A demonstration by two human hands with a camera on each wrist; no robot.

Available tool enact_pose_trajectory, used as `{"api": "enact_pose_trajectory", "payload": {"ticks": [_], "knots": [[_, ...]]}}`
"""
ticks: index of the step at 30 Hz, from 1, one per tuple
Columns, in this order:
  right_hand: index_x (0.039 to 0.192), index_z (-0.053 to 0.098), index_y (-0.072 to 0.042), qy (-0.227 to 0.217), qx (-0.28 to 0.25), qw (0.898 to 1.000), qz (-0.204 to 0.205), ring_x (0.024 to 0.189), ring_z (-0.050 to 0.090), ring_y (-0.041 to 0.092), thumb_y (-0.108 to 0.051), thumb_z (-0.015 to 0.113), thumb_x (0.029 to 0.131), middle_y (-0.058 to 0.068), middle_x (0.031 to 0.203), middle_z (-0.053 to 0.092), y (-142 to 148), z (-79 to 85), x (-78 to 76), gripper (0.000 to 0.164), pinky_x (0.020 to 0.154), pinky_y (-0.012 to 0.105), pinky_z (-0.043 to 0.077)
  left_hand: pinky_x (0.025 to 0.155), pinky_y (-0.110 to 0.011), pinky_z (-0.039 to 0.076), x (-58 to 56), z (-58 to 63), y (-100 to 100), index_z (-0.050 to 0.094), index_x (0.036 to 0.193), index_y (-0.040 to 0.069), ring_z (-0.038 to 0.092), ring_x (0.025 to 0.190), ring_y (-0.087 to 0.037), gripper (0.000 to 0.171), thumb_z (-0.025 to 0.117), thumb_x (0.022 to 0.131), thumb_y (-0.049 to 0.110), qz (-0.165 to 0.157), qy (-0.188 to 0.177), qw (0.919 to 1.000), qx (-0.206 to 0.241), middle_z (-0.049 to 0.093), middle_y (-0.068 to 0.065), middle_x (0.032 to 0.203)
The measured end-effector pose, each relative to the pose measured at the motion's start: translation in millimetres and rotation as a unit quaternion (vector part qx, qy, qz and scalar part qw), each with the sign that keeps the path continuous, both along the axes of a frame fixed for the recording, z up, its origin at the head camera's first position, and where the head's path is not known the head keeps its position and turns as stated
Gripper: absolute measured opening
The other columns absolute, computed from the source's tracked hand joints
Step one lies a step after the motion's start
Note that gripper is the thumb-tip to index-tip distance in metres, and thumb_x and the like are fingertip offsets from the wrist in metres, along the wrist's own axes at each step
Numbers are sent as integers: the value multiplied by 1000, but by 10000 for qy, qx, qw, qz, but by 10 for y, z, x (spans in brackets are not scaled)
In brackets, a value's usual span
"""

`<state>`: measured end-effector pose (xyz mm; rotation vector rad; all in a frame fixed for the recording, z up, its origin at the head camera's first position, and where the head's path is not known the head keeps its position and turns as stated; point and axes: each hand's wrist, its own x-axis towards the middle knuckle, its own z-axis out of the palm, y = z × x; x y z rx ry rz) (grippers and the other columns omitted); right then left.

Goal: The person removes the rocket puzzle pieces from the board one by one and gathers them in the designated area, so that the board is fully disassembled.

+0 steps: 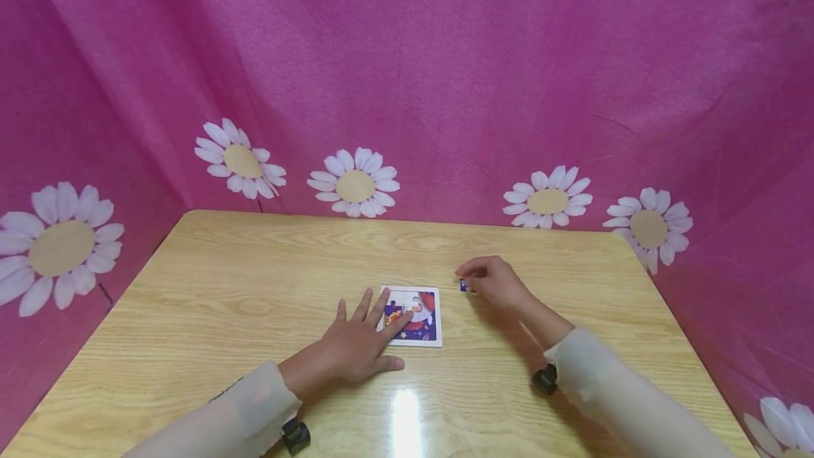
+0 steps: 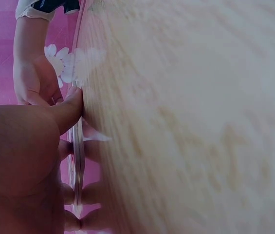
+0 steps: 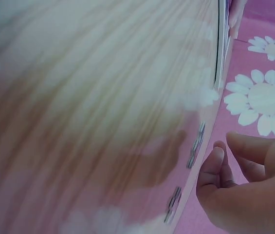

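Puzzle (image 1: pixel 425 329) lies flat on the table, a little to the near side of the scene's middle, partly under the left hand (image 1: pixel 357 341). That hand is spread wide with its fingers nearly straight. Its forefinger lies across the picture, its middle finger reaches the far left corner, and its thumb stretches out just off the near edge.

To the right of the puzzle and slightly farther off, the right hand (image 1: pixel 499 285) reaches low over the table. Its fingers are bent, with a narrow gap between the thumb and fingertips, and nothing shows between them. Just beside it, a blue and red puzzle piece (image 1: pixel 463 285) shows partly from behind the fingers; the right wrist view has two small flat pieces (image 3: pixel 195 146) there, apart from each other.

The puzzle has a white border around a dark purple picture with red, orange and yellow shapes, and a pale patch toward its far side.

Light sleeves (image 1: pixel 610 387) cover both forearms, and a black device (image 1: pixel 295 437) sits by each cuff. Under everything is a wood-grain table (image 1: pixel 254 267), glare shining at its near side. Pink cloth (image 1: pixel 413 55) with big white daisies (image 1: pixel 355 186) stands behind and along both sides.
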<state>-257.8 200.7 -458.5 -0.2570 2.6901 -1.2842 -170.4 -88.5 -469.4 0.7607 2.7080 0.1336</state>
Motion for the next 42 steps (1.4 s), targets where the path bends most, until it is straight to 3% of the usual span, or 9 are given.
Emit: {"api": "enact_pose_trajectory", "payload": {"ticks": [10, 21, 42], "knots": [[109, 78, 0, 100, 81, 9997, 192, 88, 63, 20, 2, 68, 95, 14, 105, 74, -165, -5, 38, 17, 73, 30, 54, 116, -77, 12, -19, -32, 5, 17, 165, 42, -1, 158, -42, 82, 41, 95, 77, -3, 37, 10000, -87, 1, -12, 174], [110, 79, -6, 134, 119, 9991, 384, 96, 65, 20, -1, 71, 93, 7, 103, 76, -328, -16, 111, 19, 88, 39, 53, 116, -76, 12, -21, -40, 0, 17, 165, 42, -1, 158, -43, 82, 40, 95, 78, -35, 59, 10000, -59, 1, -12, 174], [107, 79, -6, 329, 290, 9939, 1011, 81, 56, 15, 11, 70, 84, 6, 91, 71, -505, -81, 170, 30, 73, 30, 47, 114, -79, 10, -27, 0, 20, 20, 165, 41, 0, 157, -46, 82, 43, 95, 76, 65, -111, 9998, 154, 2, -14, 174]]}}
